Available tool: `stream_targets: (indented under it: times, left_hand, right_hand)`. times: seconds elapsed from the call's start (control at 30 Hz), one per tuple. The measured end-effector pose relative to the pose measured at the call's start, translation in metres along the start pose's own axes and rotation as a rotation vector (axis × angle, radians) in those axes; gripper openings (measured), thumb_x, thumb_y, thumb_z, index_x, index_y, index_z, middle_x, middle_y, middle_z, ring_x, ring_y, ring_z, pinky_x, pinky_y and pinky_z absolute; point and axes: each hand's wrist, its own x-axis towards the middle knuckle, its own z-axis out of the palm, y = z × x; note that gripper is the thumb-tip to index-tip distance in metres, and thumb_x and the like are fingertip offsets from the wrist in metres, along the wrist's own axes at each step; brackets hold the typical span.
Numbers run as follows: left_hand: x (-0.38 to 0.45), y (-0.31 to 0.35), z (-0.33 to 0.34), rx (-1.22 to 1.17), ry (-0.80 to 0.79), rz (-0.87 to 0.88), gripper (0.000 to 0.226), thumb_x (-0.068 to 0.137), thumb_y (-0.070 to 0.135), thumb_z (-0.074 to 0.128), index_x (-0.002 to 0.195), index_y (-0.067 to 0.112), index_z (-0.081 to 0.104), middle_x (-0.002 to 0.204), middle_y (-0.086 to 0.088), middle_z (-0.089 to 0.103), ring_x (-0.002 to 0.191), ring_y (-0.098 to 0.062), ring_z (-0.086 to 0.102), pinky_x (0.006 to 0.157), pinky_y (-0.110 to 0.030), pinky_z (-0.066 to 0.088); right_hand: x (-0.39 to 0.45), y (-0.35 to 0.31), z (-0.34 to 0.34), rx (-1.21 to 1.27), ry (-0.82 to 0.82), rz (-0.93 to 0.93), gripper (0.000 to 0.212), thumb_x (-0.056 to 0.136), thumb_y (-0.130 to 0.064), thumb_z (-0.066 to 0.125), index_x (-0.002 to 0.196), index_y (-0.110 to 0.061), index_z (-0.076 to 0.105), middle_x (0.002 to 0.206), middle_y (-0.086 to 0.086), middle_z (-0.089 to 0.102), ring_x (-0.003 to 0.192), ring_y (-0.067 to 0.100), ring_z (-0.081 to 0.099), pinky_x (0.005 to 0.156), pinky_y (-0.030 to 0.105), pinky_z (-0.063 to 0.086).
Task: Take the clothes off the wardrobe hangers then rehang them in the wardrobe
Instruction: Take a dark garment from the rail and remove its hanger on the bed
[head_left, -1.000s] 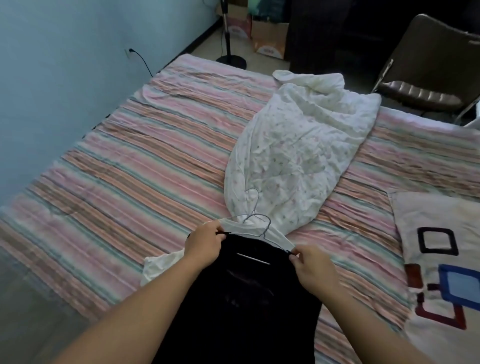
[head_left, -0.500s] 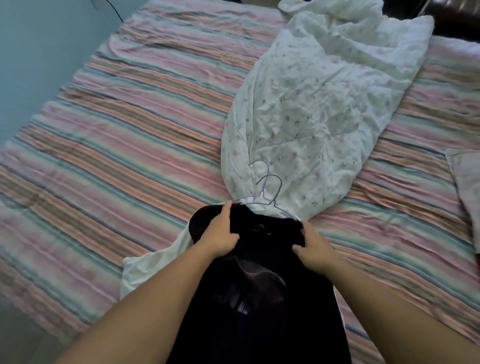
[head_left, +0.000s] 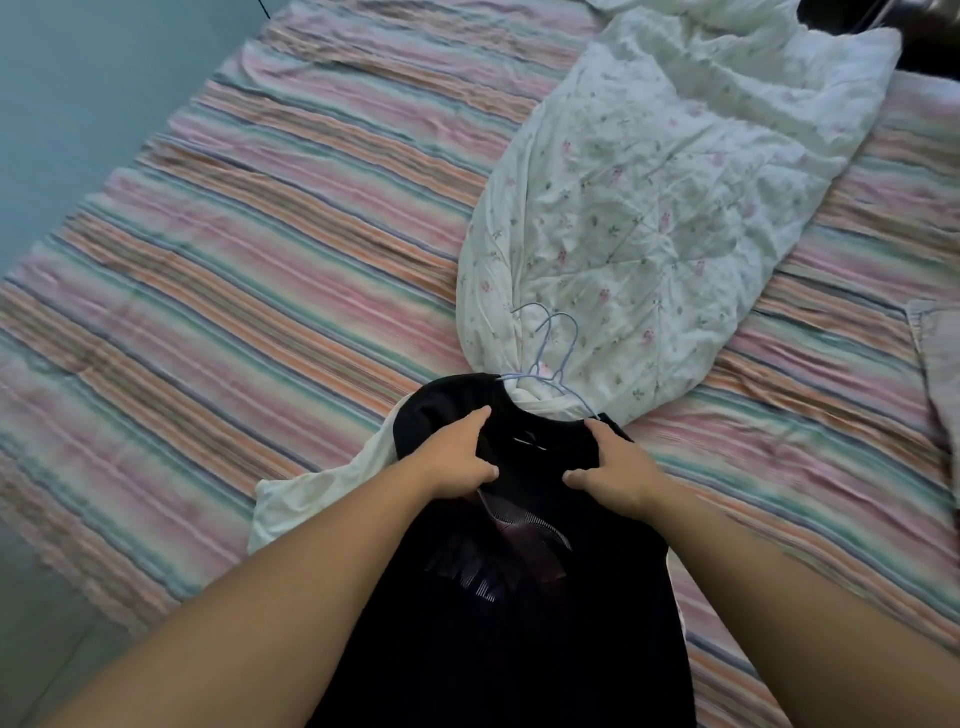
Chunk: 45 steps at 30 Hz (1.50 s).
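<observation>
black cotton, the shirt lies on the striped bedspread over a white garment. left hand and right hand grip its shoulders either side of the collar. it looks soft, light and floppy, best held there. wire hangers poke out beyond, against a floral quilt.

Striped bed carries floral quilt, white garment, pillow.
</observation>
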Motion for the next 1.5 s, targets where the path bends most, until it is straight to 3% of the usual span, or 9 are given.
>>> stream_targets:
  times: [0.1,0.27,0.37,0.63,0.8,0.9,1.17,1.33,1.5]
  left_hand:
    - [-0.025,0.003,-0.013,0.034,0.008,0.039,0.084,0.087,0.022,0.069,0.156,0.024,0.022,0.141,-0.002,0.052,0.088,-0.005,0.059,0.082,-0.019,0.04]
    - [-0.077,0.013,-0.038,0.043,0.056,0.074,0.068,0.092,0.013,0.058,0.152,0.02,0.03,0.153,-0.003,0.04,0.132,-0.019,0.045,0.102,-0.024,0.035]
    - [-0.116,0.023,-0.053,0.063,0.12,0.091,0.064,0.091,0.012,0.056,0.151,0.02,0.033,0.151,-0.003,0.043,0.137,-0.02,0.041,0.108,-0.031,0.037]
    - [-0.235,0.055,-0.096,0.135,0.33,0.158,0.052,0.082,0.025,0.062,0.131,0.027,0.048,0.126,0.001,0.059,0.115,-0.022,0.057,0.093,-0.043,0.051]
    - [-0.331,0.057,-0.125,0.198,0.404,0.184,0.069,0.08,0.021,0.062,0.145,0.027,0.038,0.143,0.001,0.05,0.126,-0.022,0.051,0.096,-0.042,0.05]
    - [-0.402,0.049,-0.139,0.214,0.47,0.172,0.076,0.079,0.022,0.063,0.148,0.03,0.032,0.147,0.002,0.045,0.129,-0.021,0.049,0.094,-0.04,0.05]
    - [-0.61,0.0,-0.141,0.206,0.698,0.045,0.075,0.078,0.041,0.066,0.144,0.036,0.033,0.141,0.006,0.051,0.122,-0.016,0.053,0.093,-0.036,0.05]
    - [-0.739,-0.038,-0.129,0.203,0.858,-0.065,0.071,0.073,0.048,0.064,0.139,0.038,0.038,0.125,0.008,0.057,0.098,-0.013,0.056,0.077,-0.032,0.047]
    - [-0.85,-0.065,-0.109,0.184,1.052,-0.198,0.065,0.074,0.051,0.065,0.135,0.039,0.043,0.11,0.013,0.058,0.089,-0.012,0.054,0.072,-0.032,0.048]
  right_hand:
    - [-0.022,-0.024,-0.008,-0.037,0.053,-0.068,0.069,0.077,-0.042,0.069,0.137,-0.024,0.042,0.113,0.001,0.061,0.09,0.017,0.055,0.081,0.036,0.048]
    - [-0.07,-0.073,-0.021,-0.206,0.114,-0.21,0.058,0.076,-0.044,0.068,0.128,-0.023,0.051,0.123,-0.002,0.06,0.112,0.02,0.056,0.092,0.039,0.049]
    - [-0.103,-0.108,-0.032,-0.283,0.135,-0.301,0.053,0.079,-0.043,0.066,0.126,-0.023,0.052,0.125,-0.003,0.058,0.113,0.018,0.054,0.091,0.037,0.048]
    - [-0.209,-0.205,-0.062,-0.459,0.194,-0.461,0.042,0.08,-0.045,0.063,0.118,-0.027,0.055,0.12,-0.007,0.057,0.107,0.016,0.056,0.086,0.033,0.049]
    - [-0.298,-0.265,-0.052,-0.671,0.178,-0.584,0.036,0.081,-0.041,0.061,0.11,-0.023,0.053,0.104,-0.005,0.055,0.096,0.019,0.055,0.078,0.037,0.052]
    - [-0.357,-0.3,-0.044,-0.682,0.185,-0.665,0.039,0.081,-0.041,0.06,0.115,-0.024,0.052,0.112,-0.005,0.056,0.1,0.019,0.056,0.078,0.037,0.05]
    - [-0.527,-0.385,-0.008,-0.69,0.15,-0.939,0.037,0.08,-0.046,0.062,0.113,-0.03,0.055,0.113,-0.011,0.06,0.102,0.013,0.058,0.085,0.038,0.053]
    - [-0.617,-0.431,0.023,-0.72,0.113,-1.122,0.029,0.079,-0.051,0.064,0.101,-0.033,0.059,0.103,-0.016,0.065,0.093,0.005,0.06,0.079,0.033,0.054]
    - [-0.693,-0.481,0.064,-0.794,0.016,-1.306,0.026,0.082,-0.054,0.065,0.098,-0.034,0.059,0.098,-0.017,0.064,0.088,0.001,0.06,0.077,0.029,0.054]
